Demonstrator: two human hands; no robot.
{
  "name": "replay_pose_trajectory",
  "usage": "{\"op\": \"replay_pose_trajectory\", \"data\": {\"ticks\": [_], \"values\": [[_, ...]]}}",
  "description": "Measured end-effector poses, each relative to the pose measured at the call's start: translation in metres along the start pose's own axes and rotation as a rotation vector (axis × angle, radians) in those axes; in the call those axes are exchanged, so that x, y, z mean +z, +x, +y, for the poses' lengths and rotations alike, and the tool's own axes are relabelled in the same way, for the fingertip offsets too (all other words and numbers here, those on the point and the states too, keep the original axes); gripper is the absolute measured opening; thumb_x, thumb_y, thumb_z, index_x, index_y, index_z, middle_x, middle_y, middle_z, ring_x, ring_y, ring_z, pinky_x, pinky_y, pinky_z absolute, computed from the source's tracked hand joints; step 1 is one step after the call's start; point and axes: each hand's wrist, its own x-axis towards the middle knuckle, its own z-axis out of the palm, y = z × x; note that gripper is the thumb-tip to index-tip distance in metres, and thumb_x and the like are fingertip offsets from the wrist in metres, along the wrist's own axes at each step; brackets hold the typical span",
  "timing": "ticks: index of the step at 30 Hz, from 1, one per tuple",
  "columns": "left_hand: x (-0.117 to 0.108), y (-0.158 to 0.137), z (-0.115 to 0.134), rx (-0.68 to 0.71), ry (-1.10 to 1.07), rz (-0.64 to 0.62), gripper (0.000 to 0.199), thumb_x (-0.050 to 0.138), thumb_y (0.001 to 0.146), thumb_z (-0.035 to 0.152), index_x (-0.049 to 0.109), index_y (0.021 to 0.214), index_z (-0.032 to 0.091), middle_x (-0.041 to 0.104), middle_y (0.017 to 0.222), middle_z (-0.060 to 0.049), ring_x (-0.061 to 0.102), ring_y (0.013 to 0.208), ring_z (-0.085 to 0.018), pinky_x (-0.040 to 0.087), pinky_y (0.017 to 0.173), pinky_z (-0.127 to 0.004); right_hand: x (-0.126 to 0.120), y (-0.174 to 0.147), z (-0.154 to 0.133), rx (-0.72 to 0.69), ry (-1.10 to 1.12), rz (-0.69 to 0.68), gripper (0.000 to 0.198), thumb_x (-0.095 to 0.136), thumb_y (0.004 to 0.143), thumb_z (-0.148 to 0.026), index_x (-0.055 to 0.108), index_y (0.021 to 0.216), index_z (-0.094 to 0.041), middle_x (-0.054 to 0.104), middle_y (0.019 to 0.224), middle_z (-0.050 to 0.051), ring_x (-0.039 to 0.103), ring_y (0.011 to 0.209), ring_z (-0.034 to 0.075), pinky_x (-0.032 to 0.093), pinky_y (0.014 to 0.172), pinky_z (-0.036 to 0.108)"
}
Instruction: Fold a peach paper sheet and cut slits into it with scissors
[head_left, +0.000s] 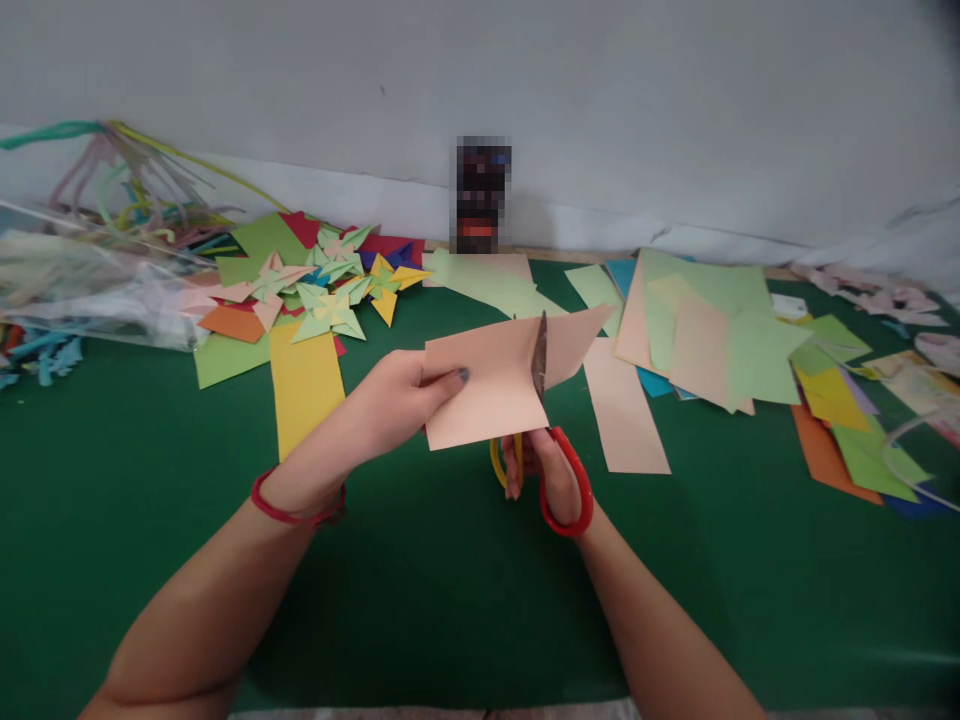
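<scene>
My left hand (397,400) grips the left end of a peach sheet of paper (487,375), thumb on top, and holds it up over the green table. In my right hand (555,470) is a pair of scissors (570,490) with one red and one yellow handle loop. The dark blades straddle the sheet near its right part, and the paper bends at the cut. Beyond the blades, the right portion of the sheet angles upward. A peach paper strip (626,410) lies on the table just right of the scissors.
Folded paper stars (330,310) rest on coloured sheets at the back left, beside a clear plastic bag (97,280). A yellow sheet (304,380) lies near my left forearm. Green and peach sheets (757,340) overlap at the back right. A blurred-out dark object (481,195) stands against the wall.
</scene>
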Motion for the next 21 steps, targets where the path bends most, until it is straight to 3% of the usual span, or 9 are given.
{"op": "replay_pose_trajectory", "data": {"ticks": [11,21], "values": [[-0.0008,-0.0032,0.0044,-0.115,-0.097,-0.088,0.029,0.046,0.076,0.039,0.065,0.077,0.017,0.067,0.078,-0.004,0.061,0.07,-0.02,0.045,0.051,-0.025,-0.0024,-0.0006,0.0018,-0.054,-0.196,0.045,0.037,0.036,0.091,-0.047,0.049,0.069,-0.019,0.05,0.052,-0.003,0.051,0.042,0.011,0.046,0.049,0.027],[-0.001,-0.003,0.0029,-0.115,-0.155,-0.109,0.026,0.048,0.076,0.038,0.063,0.071,0.018,0.066,0.074,-0.004,0.061,0.067,-0.019,0.045,0.051,-0.025,-0.0005,-0.0008,0.0028,-0.054,-0.24,0.108,0.039,0.038,0.09,-0.05,0.048,0.068,-0.02,0.05,0.052,-0.003,0.051,0.04,0.011,0.044,0.044,0.026]]}}
